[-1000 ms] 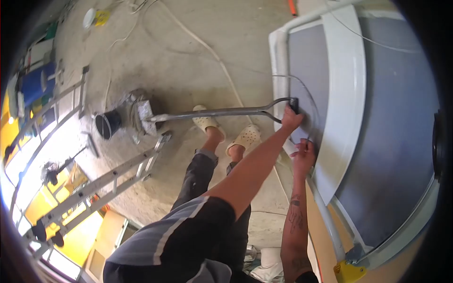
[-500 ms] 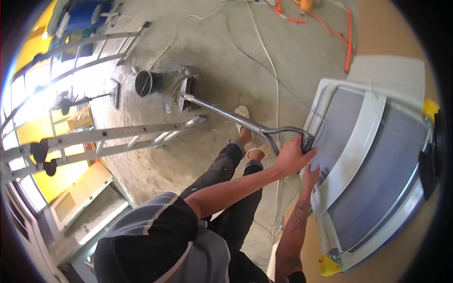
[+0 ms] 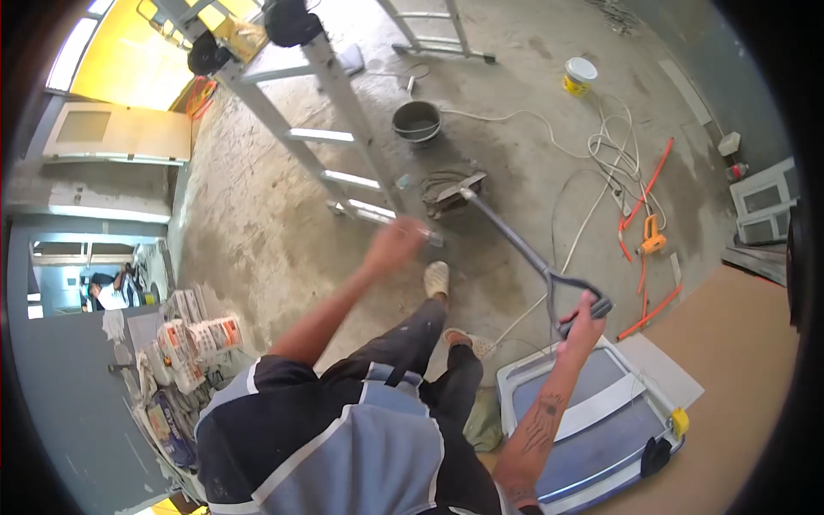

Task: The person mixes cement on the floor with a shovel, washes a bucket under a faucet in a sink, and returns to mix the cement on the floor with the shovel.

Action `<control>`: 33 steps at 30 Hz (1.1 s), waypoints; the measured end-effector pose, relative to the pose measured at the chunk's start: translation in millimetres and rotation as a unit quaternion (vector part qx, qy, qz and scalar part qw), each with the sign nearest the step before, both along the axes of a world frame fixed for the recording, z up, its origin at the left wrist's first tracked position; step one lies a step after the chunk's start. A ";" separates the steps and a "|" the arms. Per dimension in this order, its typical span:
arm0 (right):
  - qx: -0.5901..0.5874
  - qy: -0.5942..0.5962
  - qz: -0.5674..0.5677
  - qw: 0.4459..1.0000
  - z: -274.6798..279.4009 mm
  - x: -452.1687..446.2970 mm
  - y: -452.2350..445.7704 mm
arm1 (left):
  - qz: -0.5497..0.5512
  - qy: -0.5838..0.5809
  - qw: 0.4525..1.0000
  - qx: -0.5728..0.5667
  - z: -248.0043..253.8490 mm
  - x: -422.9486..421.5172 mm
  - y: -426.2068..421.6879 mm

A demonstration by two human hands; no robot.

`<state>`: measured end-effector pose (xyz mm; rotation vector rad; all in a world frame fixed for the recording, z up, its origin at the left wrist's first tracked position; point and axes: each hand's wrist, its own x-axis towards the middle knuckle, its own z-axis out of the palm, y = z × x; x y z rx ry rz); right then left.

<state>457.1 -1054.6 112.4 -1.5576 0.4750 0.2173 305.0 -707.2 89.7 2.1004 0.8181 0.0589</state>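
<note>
My right hand [image 3: 584, 324] is closed around the D-shaped grip of a shovel [image 3: 513, 239]. The shovel's shaft slants away to the upper left, and its blade rests at a small grey heap [image 3: 438, 190] on the floor, beside a black bucket [image 3: 417, 124]. My left hand [image 3: 399, 246] is off the shovel, held out in front of me near the foot of an aluminium ladder [image 3: 354, 137]. Motion smears its fingers, so their pose is unclear.
A second ladder [image 3: 438, 39] stands farther back. White cable [image 3: 571, 245], orange tubing [image 3: 645, 193], an orange power tool [image 3: 652, 236] and a white-lidded bucket [image 3: 580, 75] lie to the right. A framed grey panel [image 3: 558, 378] leans near my right arm; bags [image 3: 184, 343] are piled left.
My left hand has let go of the shovel grip and swung left. My right hand now holds the grip. The view has turned, bringing the left wall and bags into sight.
</note>
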 end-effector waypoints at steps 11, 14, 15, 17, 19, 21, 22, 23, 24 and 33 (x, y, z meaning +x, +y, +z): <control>-0.007 -0.037 0.018 0.999 78.3 80.1 176.1 | 0.403 -0.297 0.712 -0.492 -114.1 24.5 350.1; -0.009 -0.020 -0.003 1.000 89.2 75.0 223.8 | 0.439 -0.363 0.558 -0.603 -155.2 46.8 373.5; -0.031 -0.020 -0.005 0.999 92.1 70.5 236.1 | 0.427 -0.368 0.532 -0.631 -149.3 40.7 364.4; -0.026 -0.043 -0.006 0.999 95.1 64.0 257.7 | 0.411 -0.374 0.507 -0.659 -139.2 40.7 362.1; -0.043 -0.056 0.000 0.997 98.6 64.0 275.6 | 0.410 -0.338 0.461 -0.711 -144.0 50.6 373.7; -0.061 -0.058 0.005 0.996 98.5 52.9 285.4 | 0.434 -0.343 0.476 -0.684 -157.9 56.7 370.2; -0.057 -0.059 0.016 0.997 101.5 49.8 292.7 | 0.455 -0.353 0.491 -0.654 -163.2 58.6 373.7; -0.051 -0.064 0.027 0.996 106.1 51.1 298.0 | 0.485 -0.324 0.493 -0.646 -168.6 54.3 376.0; -0.051 -0.067 0.022 0.996 107.4 48.3 296.8 | 0.490 -0.306 0.492 -0.652 -168.5 45.3 376.4; -0.147 -0.092 -0.004 0.985 113.2 22.2 300.4 | 0.501 -0.228 0.571 -0.609 -176.2 -28.8 496.9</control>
